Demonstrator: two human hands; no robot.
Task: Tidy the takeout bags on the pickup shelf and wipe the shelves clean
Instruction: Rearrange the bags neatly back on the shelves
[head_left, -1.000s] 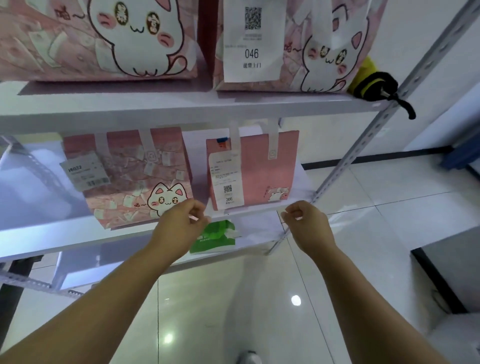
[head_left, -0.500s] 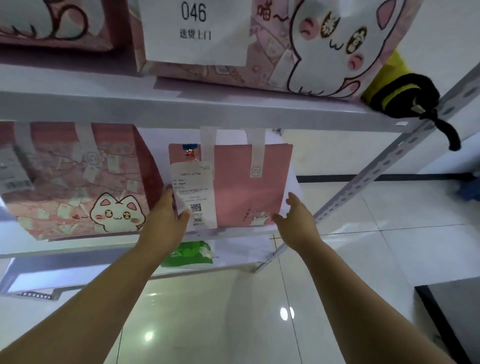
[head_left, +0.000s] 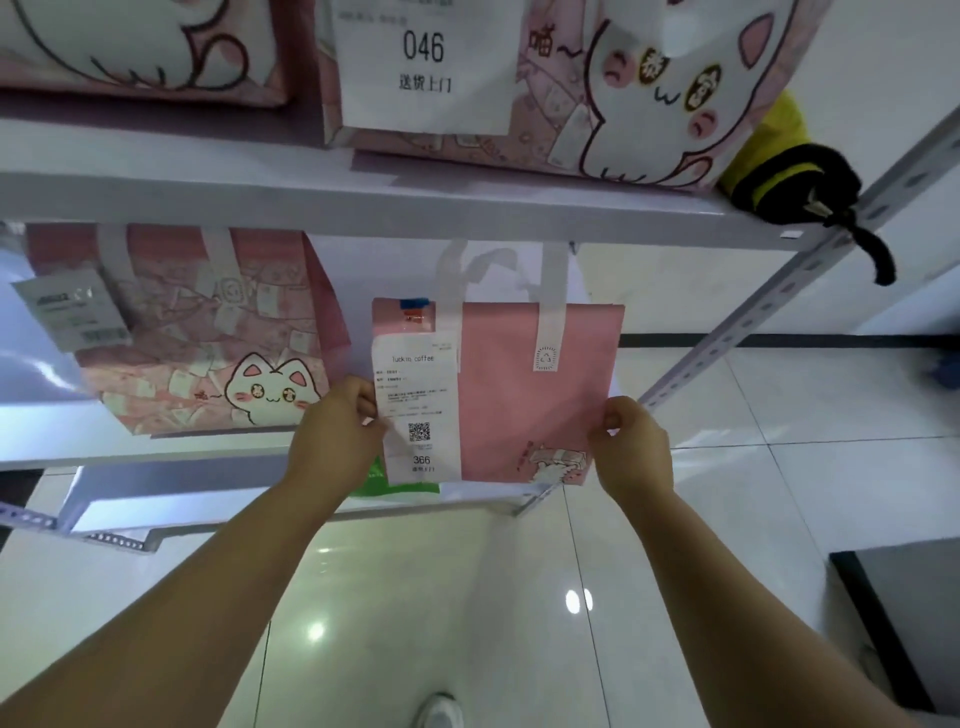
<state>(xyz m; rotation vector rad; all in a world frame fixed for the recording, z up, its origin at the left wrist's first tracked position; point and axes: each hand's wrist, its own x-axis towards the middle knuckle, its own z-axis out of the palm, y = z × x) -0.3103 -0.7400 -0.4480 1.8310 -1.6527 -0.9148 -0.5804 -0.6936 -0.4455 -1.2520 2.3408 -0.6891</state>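
— Where is the pink bag (head_left: 524, 395)?

— Upright between the two sets of fingers, at the front lip of the middle shelf (head_left: 156, 452). I cannot tell whether its base rests on the board.

— And the grip?

— The left hand (head_left: 335, 441) curls its fingers (head_left: 363, 402) round the lower left edge, touching the receipt (head_left: 418, 410). The right hand (head_left: 631, 454) pinches the lower right edge.

— How will it handle?

— Light and soft, I judge. It has thin, cloth-like walls, and limp handles above the fingertips. Squeezed, it may fold, and whatever is inside could tip.

— So where should it be held?

— Low on both side edges, or under the base. The left fingers should keep off the receipt, which could tear. The cat bag (head_left: 208, 332) stands just beyond the left knuckles.
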